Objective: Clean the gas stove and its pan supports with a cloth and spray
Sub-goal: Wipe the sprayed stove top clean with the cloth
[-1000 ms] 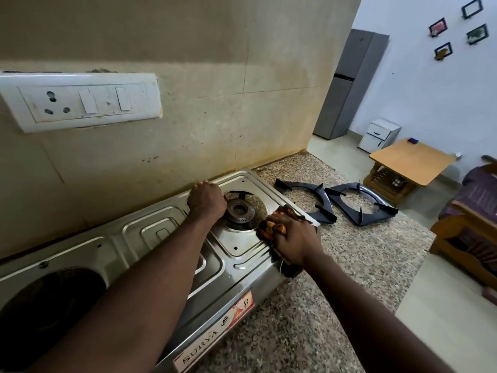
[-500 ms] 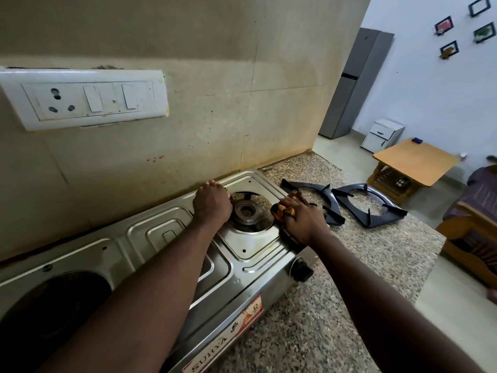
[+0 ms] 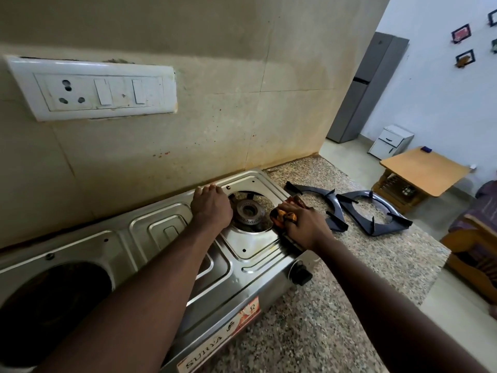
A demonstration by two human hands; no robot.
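Granite counter (image 3: 349, 305) carries it all; places given from right burner (image 3: 248, 210). Gas stove (image 3: 121, 246) steel top spreads left of and around burner, nothing on either burner opening. Two pan supports (image 3: 390, 228) lie off stove on counter right of burner, side by side, cannot tell if their tips touch. Left hand (image 3: 212, 208) just left of burner, palm down on steel by back rim, fingers straight and together, holding nothing, looks like bracing. Right hand (image 3: 304, 224) just right of burner, fingers curled and clamped on bunched orange-and-dark cloth (image 3: 283, 215), cloth pressed on steel at burner's right edge. Knob (image 3: 300, 274) on stove front, camera side of burner. Spray not in view. Step judged: wiping top plate round burner with supports lifted off and waiting; task roughly midway, supports and steel far left of burner likely yet to do. Next move calls for firm pressure, cloth worked round burner rim and into pressed grooves, left hand steadying so stove doesn't slide on counter
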